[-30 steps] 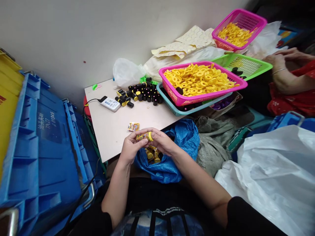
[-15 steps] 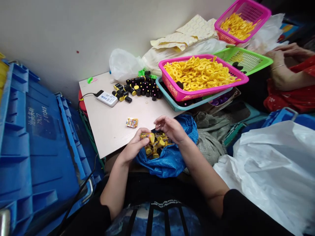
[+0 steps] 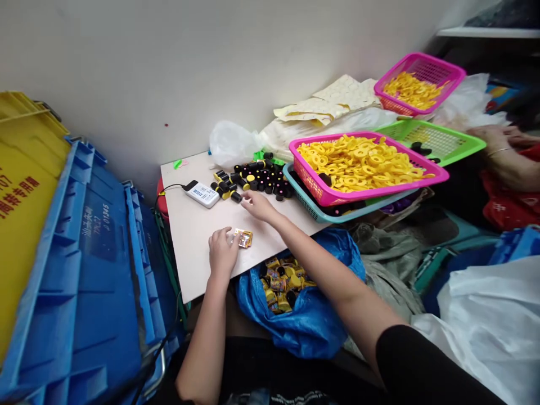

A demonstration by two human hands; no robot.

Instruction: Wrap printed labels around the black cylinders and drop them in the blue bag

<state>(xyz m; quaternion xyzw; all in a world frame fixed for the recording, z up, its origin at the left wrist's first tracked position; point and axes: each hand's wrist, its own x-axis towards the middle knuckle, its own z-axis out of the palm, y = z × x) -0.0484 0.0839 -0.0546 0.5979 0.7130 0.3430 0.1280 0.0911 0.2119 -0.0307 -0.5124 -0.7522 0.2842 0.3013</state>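
Observation:
My left hand (image 3: 223, 251) rests on the table's near part, its fingers apart and the fingertips touching a small stack of colourful printed labels (image 3: 245, 238). Farther forward, my right hand (image 3: 259, 207) pinches the end of a small black cylinder (image 3: 236, 197) with a yellow end, lying at the edge of a group. Several black pieces with pink or yellow dots (image 3: 264, 181) stand behind it. Below the table edge, an open blue sack (image 3: 295, 332) holds several yellow-capped, label-wrapped cylinders (image 3: 280, 281).
A white device (image 3: 203, 194) with a cable lies left on the table (image 3: 189, 236). To the right, a pink basket (image 3: 324, 197) of yellow rings sits on a teal one. Blue crates (image 3: 101, 270) line the left. Another person's hand (image 3: 498, 140) is at far right.
My left hand has left the sack and the yellow-capped cylinder it held, reaching the labels. My right hand has moved forward from above the sack to the black cylinders. The view has tilted up.

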